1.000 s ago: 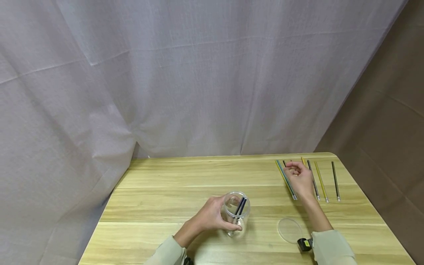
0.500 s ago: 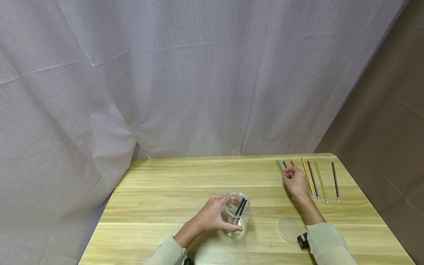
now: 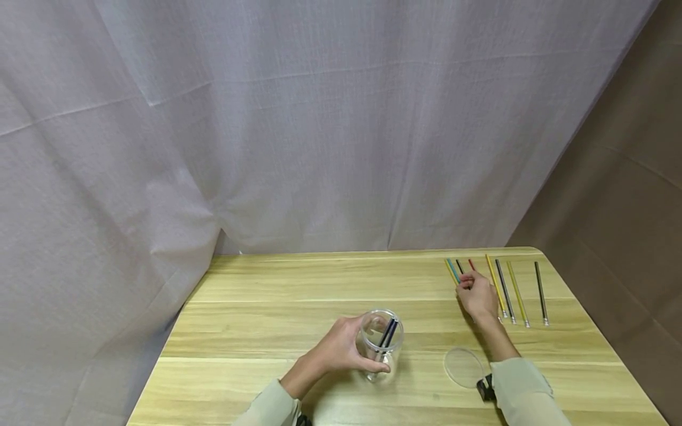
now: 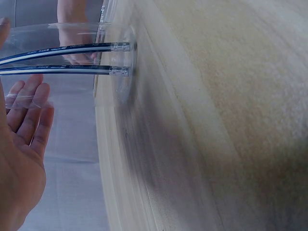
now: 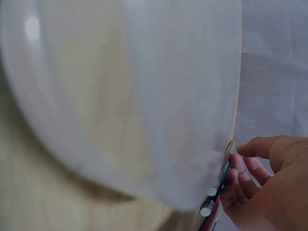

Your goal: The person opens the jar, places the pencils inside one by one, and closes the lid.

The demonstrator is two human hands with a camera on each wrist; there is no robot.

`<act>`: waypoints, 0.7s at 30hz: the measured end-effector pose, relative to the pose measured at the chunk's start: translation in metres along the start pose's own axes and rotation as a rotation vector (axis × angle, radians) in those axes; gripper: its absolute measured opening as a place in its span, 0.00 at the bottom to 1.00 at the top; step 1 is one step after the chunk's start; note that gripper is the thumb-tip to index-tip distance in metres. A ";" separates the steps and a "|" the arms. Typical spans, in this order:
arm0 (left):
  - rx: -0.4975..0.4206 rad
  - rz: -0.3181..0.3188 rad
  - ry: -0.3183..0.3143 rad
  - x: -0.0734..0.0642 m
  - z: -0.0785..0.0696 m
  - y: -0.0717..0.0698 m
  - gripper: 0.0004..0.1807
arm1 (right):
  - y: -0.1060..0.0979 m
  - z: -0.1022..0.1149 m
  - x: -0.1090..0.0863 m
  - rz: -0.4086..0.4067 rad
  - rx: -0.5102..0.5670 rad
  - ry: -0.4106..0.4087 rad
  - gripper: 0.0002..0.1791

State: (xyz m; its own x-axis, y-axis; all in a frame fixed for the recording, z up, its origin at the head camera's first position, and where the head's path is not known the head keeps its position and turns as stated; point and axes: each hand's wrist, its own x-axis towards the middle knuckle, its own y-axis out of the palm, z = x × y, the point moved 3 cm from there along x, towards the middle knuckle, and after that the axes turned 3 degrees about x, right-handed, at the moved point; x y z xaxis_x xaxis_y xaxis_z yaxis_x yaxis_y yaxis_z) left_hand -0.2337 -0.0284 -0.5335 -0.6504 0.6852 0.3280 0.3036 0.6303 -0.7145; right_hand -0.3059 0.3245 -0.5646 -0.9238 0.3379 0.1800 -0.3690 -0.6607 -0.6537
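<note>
Sitting inside the left grip (image 3: 341,346), clear jar (image 3: 392,350)

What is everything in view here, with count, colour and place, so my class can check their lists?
Light wood-grain table: one, yellowish, beneath everything
Transparent cylindrical jar: one, clear, in the left hand
Slim striped pencils: two, dark blue and white, inside the jar
Slim silver-ended pencils: at least eight, yellow, olive, light blue, red, dark, on the table's far right; some partly hidden
Thin round disc: one, clear, near the right wrist
Cloth backdrop: one, grey, behind the table
Cloth sheet: one, brown, at right
Sleeves: two, pale green, on the forearms
Hands: two, left at the jar, right at the pencils
</note>
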 end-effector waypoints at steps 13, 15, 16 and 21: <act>0.015 -0.005 0.015 0.000 -0.001 -0.001 0.46 | 0.005 0.003 -0.003 -0.006 -0.104 -0.051 0.10; 0.018 -0.008 0.018 0.000 -0.001 -0.001 0.46 | 0.006 0.004 -0.004 0.003 -0.115 -0.065 0.10; 0.022 -0.008 0.019 0.000 0.000 -0.001 0.46 | 0.007 0.005 -0.004 0.007 -0.120 -0.075 0.10; 0.013 -0.008 0.016 0.000 0.000 -0.001 0.46 | 0.010 0.007 -0.006 0.022 -0.137 -0.086 0.11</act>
State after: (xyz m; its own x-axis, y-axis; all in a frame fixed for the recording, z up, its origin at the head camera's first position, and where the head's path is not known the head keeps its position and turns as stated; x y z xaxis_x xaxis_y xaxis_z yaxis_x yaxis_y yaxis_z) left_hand -0.2337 -0.0290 -0.5326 -0.6416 0.6861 0.3430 0.2893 0.6306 -0.7202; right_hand -0.3048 0.3108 -0.5671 -0.9389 0.2620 0.2233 -0.3370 -0.5677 -0.7511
